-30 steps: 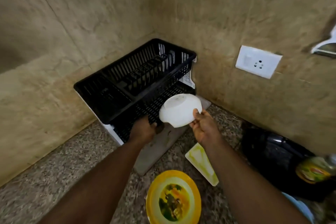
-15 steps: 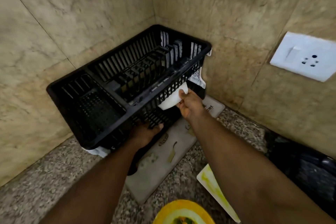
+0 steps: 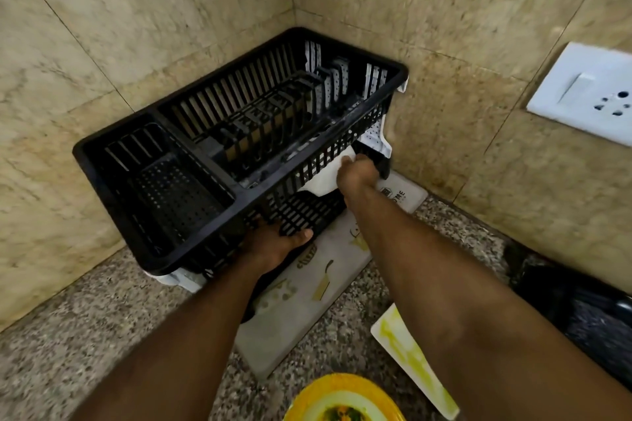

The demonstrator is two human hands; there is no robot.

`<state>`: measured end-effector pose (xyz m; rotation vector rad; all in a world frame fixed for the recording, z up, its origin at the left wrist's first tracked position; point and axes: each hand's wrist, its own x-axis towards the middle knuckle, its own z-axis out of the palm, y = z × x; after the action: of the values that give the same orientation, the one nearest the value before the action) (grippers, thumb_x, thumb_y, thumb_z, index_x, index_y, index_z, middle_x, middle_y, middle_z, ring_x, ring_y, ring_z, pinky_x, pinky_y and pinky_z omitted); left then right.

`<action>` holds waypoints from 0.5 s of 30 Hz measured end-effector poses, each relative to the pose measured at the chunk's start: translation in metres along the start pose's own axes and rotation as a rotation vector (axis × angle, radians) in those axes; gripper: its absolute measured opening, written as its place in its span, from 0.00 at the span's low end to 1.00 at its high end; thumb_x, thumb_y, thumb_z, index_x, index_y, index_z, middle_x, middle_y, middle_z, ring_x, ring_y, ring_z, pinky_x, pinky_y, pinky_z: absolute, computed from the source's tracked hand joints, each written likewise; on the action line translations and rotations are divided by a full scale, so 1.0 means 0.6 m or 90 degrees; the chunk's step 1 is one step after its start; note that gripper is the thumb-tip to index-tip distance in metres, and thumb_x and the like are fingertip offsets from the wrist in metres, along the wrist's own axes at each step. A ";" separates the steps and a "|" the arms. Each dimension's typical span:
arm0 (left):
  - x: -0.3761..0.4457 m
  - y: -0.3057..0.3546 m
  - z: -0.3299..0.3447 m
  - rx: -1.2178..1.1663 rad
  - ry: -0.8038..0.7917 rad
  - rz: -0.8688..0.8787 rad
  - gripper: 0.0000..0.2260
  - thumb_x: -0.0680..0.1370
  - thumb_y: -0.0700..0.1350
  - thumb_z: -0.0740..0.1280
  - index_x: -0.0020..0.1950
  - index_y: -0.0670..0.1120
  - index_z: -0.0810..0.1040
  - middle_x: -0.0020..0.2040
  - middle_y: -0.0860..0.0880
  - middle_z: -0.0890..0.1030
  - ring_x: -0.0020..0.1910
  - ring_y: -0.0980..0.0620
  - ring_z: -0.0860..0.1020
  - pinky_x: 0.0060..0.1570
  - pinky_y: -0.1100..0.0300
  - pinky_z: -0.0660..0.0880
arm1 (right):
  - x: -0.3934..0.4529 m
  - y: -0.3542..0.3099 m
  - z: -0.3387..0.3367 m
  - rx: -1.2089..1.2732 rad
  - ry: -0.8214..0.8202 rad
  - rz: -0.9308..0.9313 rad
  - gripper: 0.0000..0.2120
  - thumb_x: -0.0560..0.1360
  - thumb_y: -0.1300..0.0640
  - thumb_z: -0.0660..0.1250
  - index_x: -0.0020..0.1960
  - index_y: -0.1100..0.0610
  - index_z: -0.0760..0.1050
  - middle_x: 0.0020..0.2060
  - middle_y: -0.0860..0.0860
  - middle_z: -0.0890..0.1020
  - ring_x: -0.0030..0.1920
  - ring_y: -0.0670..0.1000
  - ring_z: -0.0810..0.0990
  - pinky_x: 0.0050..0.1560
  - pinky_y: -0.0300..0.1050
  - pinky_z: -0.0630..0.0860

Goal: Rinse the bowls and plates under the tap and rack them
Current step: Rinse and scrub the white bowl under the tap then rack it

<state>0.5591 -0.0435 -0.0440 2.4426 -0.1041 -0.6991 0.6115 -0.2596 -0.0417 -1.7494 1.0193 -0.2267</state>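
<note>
Beige stone tiles [image 3: 178, 27] meet in a corner above a speckled granite counter [image 3: 85, 335]. Black slatted dish rack [image 3: 212, 147] stands in the corner, its upper basket divided into a small perforated bin on the left and a long slotted section on the right; white supports show at its lower left and far right ends. Right hand [image 3: 357, 174], at the front right of the rack below the upper basket's rim, grips a white bowl [image 3: 323, 181]; the bowl lies just left of and under the fingers, tucked partly behind the basket's slatted front wall, so only part of it shows. Left hand [image 3: 273, 243] presses against the rack's lower front, thumb stretched to the right along the slats; its fingers are hidden behind the rack, so whether they curl round anything cannot be told. Grey printed mat [image 3: 307, 301] lies on the counter beneath both forearms, reaching under the rack. Yellow plate [image 3: 342, 400] sits at the bottom edge, a white and yellow rectangular dish [image 3: 407, 352] just right of it. White wall socket [image 3: 588, 92] is mounted on the right wall.
</note>
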 end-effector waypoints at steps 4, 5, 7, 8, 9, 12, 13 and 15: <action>-0.005 0.004 0.000 0.013 -0.004 -0.006 0.44 0.72 0.71 0.69 0.81 0.49 0.64 0.82 0.43 0.58 0.80 0.40 0.60 0.77 0.47 0.60 | -0.012 -0.014 -0.005 -0.164 0.017 -0.047 0.13 0.84 0.61 0.59 0.64 0.66 0.77 0.62 0.60 0.81 0.64 0.58 0.79 0.60 0.44 0.73; -0.004 0.003 0.001 0.018 -0.002 -0.009 0.44 0.72 0.71 0.69 0.81 0.49 0.63 0.83 0.43 0.58 0.80 0.40 0.59 0.77 0.47 0.60 | -0.015 -0.013 -0.002 -0.192 0.018 -0.059 0.13 0.84 0.61 0.59 0.63 0.66 0.77 0.61 0.60 0.81 0.63 0.58 0.79 0.60 0.44 0.73; -0.004 0.005 0.003 0.021 0.000 -0.016 0.45 0.72 0.71 0.69 0.81 0.49 0.63 0.83 0.44 0.57 0.80 0.40 0.58 0.77 0.47 0.60 | -0.016 -0.011 0.007 -0.217 -0.007 -0.081 0.14 0.82 0.59 0.61 0.63 0.64 0.78 0.61 0.60 0.81 0.63 0.59 0.79 0.61 0.46 0.75; -0.003 0.005 0.003 0.024 0.000 -0.017 0.45 0.72 0.71 0.69 0.82 0.49 0.62 0.83 0.44 0.56 0.81 0.41 0.58 0.77 0.47 0.60 | -0.014 -0.011 0.013 -0.187 -0.033 -0.077 0.18 0.80 0.57 0.63 0.66 0.65 0.76 0.63 0.61 0.80 0.64 0.60 0.78 0.63 0.49 0.75; 0.000 0.003 0.004 0.028 -0.001 -0.020 0.46 0.72 0.72 0.69 0.82 0.49 0.62 0.84 0.45 0.54 0.81 0.41 0.57 0.77 0.46 0.59 | -0.011 -0.010 0.021 -0.149 -0.062 -0.059 0.24 0.77 0.55 0.64 0.69 0.66 0.73 0.66 0.63 0.77 0.67 0.62 0.76 0.67 0.51 0.74; 0.005 0.000 0.005 0.034 -0.004 -0.022 0.47 0.70 0.73 0.69 0.82 0.51 0.60 0.84 0.45 0.51 0.82 0.40 0.54 0.79 0.45 0.57 | -0.005 -0.010 0.029 -0.198 -0.115 -0.035 0.49 0.71 0.48 0.71 0.79 0.71 0.50 0.77 0.68 0.61 0.76 0.65 0.63 0.75 0.54 0.66; 0.008 -0.001 0.005 0.036 0.000 -0.018 0.47 0.71 0.73 0.69 0.83 0.51 0.60 0.84 0.45 0.50 0.82 0.40 0.54 0.79 0.45 0.57 | -0.005 -0.008 0.031 -0.254 -0.132 -0.049 0.55 0.70 0.47 0.74 0.79 0.72 0.43 0.78 0.69 0.54 0.78 0.66 0.57 0.77 0.53 0.62; 0.008 -0.001 0.007 0.045 0.005 -0.014 0.46 0.72 0.72 0.69 0.83 0.52 0.59 0.84 0.45 0.50 0.82 0.40 0.54 0.79 0.45 0.56 | -0.017 -0.005 0.030 -0.364 -0.118 -0.101 0.61 0.69 0.46 0.77 0.78 0.75 0.39 0.78 0.72 0.48 0.79 0.68 0.52 0.78 0.53 0.57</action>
<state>0.5610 -0.0460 -0.0492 2.5177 -0.1012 -0.7061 0.6176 -0.2395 -0.0438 -2.3219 0.8582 0.1447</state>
